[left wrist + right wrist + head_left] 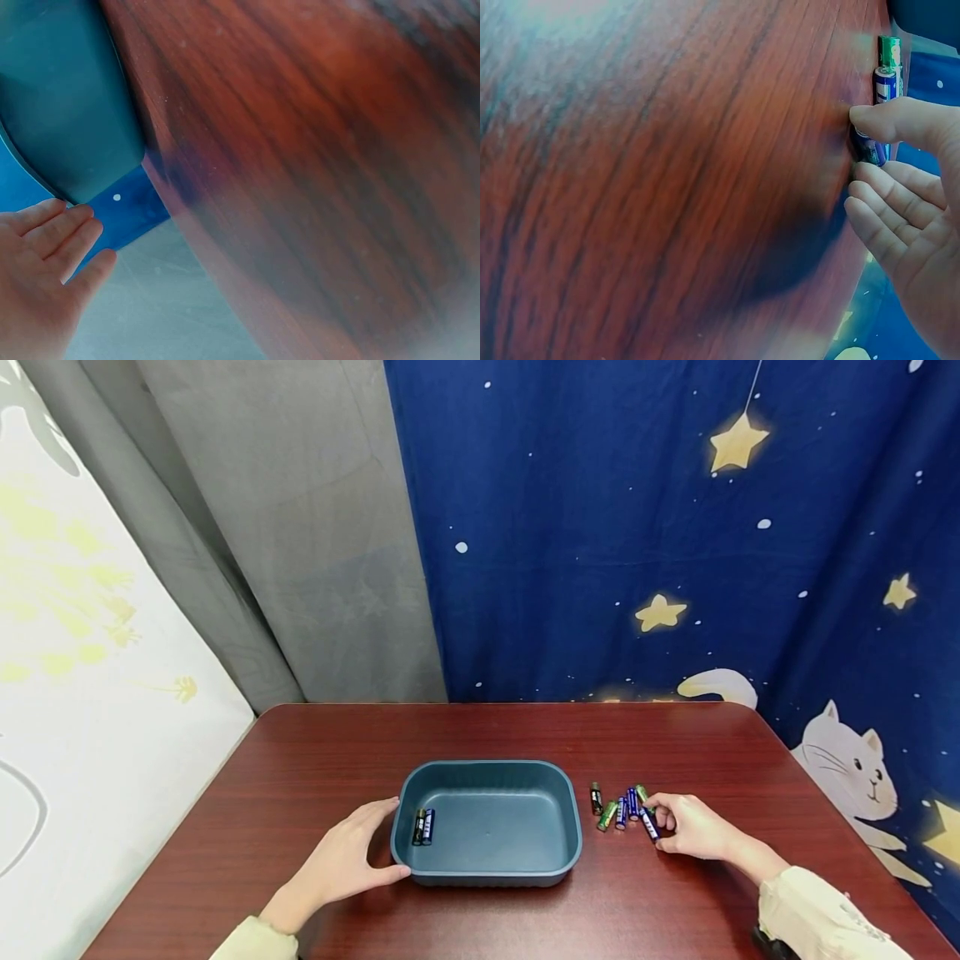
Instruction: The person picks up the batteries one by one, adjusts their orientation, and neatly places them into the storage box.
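A blue-grey plastic tub point(487, 872) stands on the table. My left hand point(341, 856) is at its left end with straight fingers, fingertips and thumb right at the rim. Inside the tub, by its left wall, a black battery point(418, 828) and a blue battery point(428, 827) lie side by side. To the right of the tub, my right hand point(697, 828) pinches another blue battery point(649, 825) by its ends, between thumb and index finger. In the right wrist view the thumb point(892, 120) partly hides this battery.
Between tub and right hand lie several loose batteries: a black one point(596, 798), green ones point(607, 817) and blue ones point(621, 813). The dark red wooden table point(480, 927) ends at the back before a grey curtain point(315, 527) and a blue starry curtain point(570, 527).
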The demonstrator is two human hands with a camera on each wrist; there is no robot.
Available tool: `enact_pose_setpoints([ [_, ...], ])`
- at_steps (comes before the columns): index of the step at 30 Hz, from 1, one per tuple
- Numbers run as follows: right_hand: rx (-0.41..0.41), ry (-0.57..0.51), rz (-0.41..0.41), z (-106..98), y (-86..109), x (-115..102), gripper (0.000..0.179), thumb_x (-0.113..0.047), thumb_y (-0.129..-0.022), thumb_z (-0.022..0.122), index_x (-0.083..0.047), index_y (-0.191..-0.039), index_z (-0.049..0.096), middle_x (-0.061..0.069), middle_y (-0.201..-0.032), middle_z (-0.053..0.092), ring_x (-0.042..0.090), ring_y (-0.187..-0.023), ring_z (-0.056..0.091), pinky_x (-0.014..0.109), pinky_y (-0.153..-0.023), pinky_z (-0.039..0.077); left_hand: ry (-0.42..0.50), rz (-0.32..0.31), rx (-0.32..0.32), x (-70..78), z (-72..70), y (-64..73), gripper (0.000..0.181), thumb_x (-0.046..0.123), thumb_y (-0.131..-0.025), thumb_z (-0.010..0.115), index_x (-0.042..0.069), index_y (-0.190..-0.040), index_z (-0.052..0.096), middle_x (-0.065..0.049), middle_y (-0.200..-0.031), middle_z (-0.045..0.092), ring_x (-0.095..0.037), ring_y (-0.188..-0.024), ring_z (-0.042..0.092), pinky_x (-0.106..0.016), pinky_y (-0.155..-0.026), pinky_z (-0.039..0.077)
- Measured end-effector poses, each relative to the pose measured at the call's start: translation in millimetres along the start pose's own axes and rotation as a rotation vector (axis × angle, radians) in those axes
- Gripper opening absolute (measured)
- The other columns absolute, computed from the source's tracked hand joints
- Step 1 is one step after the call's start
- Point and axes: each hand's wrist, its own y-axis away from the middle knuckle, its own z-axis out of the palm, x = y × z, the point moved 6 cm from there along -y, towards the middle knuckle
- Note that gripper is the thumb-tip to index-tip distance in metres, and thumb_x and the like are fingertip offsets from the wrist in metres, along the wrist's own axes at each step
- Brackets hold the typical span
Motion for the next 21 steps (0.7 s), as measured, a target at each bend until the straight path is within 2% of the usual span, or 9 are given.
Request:
enact_pose_setpoints([
  [4,0.006,0.002,-0.008,0.7,0.2,0.3,0.042,-0.004,-0.059,0.076,0.003,-0.096,0.059,-0.006,-0.069,0.05,0.004,-0.06,0.045,0.019,-0.053,0.039,0.002,-0.002,0.0,-0.2,0.4,-0.3,0.085,0.055,-0.064,0.073,0.012,-0.132,0.047,0.002,-0.129,0.051,-0.017,-0.119,0.046,-0.042,-0.091,0.044],
  [11,-0.007,0.004,0.032,2.0,2.4,1.1,0.04,-0.01,-0.059,0.079,-0.001,-0.092,0.058,-0.006,-0.069,0.051,0.004,-0.062,0.046,0.019,-0.054,0.04,0.001,-0.007,-0.005,-0.8,1.3,-0.5,0.085,0.054,-0.063,0.074,0.012,-0.132,0.047,0.002,-0.129,0.051,-0.017,-0.119,0.046,-0.041,-0.091,0.044],
  [21,0.022,-0.076,0.037,-4.6,3.0,-5.2,0.038,-0.013,-0.063,0.08,-0.003,-0.092,0.058,-0.003,-0.071,0.051,0.005,-0.062,0.046,0.018,-0.051,0.042,0.014,-0.022,-0.013,-1.1,0.9,0.1,0.085,0.055,-0.064,0.073,0.013,-0.133,0.047,0.002,-0.129,0.05,-0.017,-0.119,0.046,-0.042,-0.091,0.044],
])
